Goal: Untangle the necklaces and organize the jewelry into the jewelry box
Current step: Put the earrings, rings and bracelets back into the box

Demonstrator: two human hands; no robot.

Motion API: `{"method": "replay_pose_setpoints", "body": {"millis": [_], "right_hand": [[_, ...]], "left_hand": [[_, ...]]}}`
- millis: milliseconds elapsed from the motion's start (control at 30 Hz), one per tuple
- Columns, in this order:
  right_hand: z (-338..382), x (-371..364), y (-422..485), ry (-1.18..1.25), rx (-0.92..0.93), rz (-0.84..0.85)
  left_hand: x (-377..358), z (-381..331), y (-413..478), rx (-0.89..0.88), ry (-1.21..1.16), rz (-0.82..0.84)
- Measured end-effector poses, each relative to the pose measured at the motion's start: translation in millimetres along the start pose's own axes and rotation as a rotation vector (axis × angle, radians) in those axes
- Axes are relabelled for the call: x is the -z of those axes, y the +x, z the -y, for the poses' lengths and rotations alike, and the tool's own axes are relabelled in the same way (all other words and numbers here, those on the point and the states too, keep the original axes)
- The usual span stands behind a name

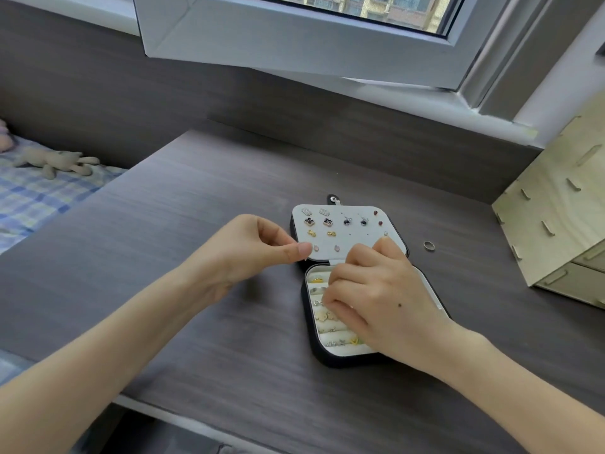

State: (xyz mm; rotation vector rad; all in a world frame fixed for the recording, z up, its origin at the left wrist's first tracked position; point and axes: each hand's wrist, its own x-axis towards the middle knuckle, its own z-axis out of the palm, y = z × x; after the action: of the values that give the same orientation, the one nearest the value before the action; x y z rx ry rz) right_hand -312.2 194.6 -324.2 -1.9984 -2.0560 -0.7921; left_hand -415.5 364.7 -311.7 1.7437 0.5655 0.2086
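Reaching into the jewelry box (327, 359), your right hand (376, 303) curls over its ring rows; your left hand (255, 250) pinches beside its lid; what either grasps is unclear. A ring (429, 245) lies right of it.

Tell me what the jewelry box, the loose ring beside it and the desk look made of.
Jewelry box: dark, smooth shell, possibly faux leather, with a pale matte lining like velvet or felt. Ring: silvery metal, apparently polished, judging by its bright glint. Desk: matte grey-brown surface with straight, streaky wood grain, probably laminate or veneer.
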Motion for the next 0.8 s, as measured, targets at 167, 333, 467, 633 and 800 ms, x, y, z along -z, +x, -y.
{"method": "replay_pose_setpoints", "body": {"millis": [167, 333, 467, 633, 800], "right_hand": [[-11, 11, -6, 0.108, -0.079, 0.001], [-26, 28, -22, 0.142, -0.247, -0.055], [-28, 29, -37, 0.150, -0.294, -0.044], [-29, 30, -46, 0.147, -0.304, -0.050], [-35, 32, -52, 0.139, -0.320, -0.064]], "left_hand": [[-6, -9, -6, -0.054, 0.024, 0.081], [-21, -14, -1, -0.175, 0.307, 0.161], [-33, -18, 6, -0.260, 0.640, 0.231], [-46, -28, 11, -0.350, 0.907, 0.270], [-53, -35, 19, -0.387, 1.055, 0.323]]}}
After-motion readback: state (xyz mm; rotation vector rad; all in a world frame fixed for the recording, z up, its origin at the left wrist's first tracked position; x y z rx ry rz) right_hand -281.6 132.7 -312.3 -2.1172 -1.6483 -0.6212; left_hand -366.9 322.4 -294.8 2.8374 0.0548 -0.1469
